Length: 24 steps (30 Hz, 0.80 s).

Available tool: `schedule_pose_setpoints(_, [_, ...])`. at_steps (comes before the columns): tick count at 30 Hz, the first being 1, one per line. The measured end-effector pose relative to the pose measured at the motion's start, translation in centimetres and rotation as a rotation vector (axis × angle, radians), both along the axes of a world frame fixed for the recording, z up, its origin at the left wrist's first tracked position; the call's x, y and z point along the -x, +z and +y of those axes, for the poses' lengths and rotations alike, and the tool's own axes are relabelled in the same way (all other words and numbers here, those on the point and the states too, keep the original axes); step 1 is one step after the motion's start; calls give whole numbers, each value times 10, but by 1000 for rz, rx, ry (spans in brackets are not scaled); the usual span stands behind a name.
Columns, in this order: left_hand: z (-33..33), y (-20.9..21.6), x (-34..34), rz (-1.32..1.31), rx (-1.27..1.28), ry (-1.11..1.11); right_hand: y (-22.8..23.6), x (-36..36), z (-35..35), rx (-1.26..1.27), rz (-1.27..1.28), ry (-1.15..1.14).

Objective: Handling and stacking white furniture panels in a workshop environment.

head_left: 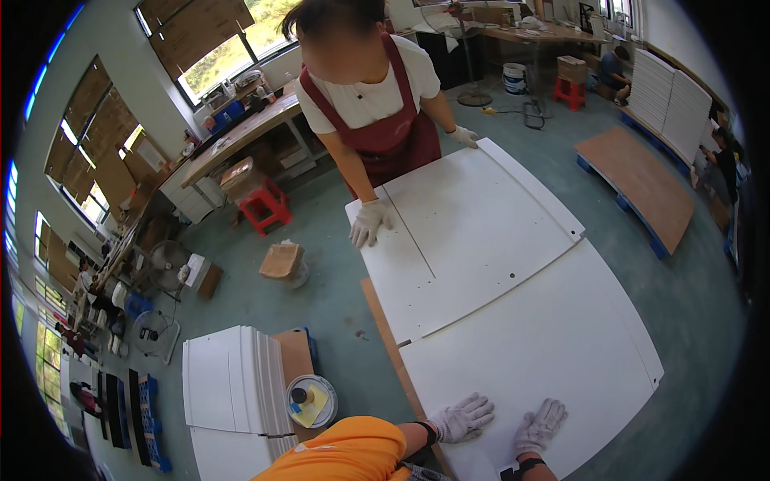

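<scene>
A large white panel [529, 329] with small drilled holes lies in front of me, its near part parted from its far part by a cross seam. My left hand [464, 418], in a pale work glove, rests flat on the near part with its fingers stretched out. To its right my right hand [541, 426], gloved too, lies on the same surface, fingers extended and holding nothing. Across from me a co-worker in a dark red apron [385, 144] puts one gloved hand [372, 223] on the far left of the panel and another [463, 137] at its far edge.
Left of me stands a stack of white panels [220, 385], beside a lidded bucket [325, 413] carrying a dark-capped container. Farther off are a red stool [266, 206], a taped carton [282, 260], floor fans and a brown board [638, 180] on a blue pallet.
</scene>
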State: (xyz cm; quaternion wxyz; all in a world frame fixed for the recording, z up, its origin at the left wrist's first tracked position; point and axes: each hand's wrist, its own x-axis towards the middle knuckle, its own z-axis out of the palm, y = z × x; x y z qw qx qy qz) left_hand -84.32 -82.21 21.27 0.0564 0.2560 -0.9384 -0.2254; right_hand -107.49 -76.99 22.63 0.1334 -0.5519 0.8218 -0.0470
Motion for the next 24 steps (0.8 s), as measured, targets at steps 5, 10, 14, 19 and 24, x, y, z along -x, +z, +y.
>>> schedule_pose_setpoints(5, [0,4,1,-16,-11,-1,6,-2,-2,-53,29,-13])
schedule_pose_setpoints(10, [-1,2,0,-13,-14,0,9,-3,-4,-44,23,-3])
schedule_pose_setpoints(14, [-1,1,2,-22,-19,-10,4,0,0,-7,22,6])
schedule_pose_setpoints(19, [0,0,2,-4,-24,-3,5,2,-1,1,-11,-1])
schedule_pose_setpoints(24, [1,-3,1,23,-14,4,10,-2,-2,-8,35,-4])
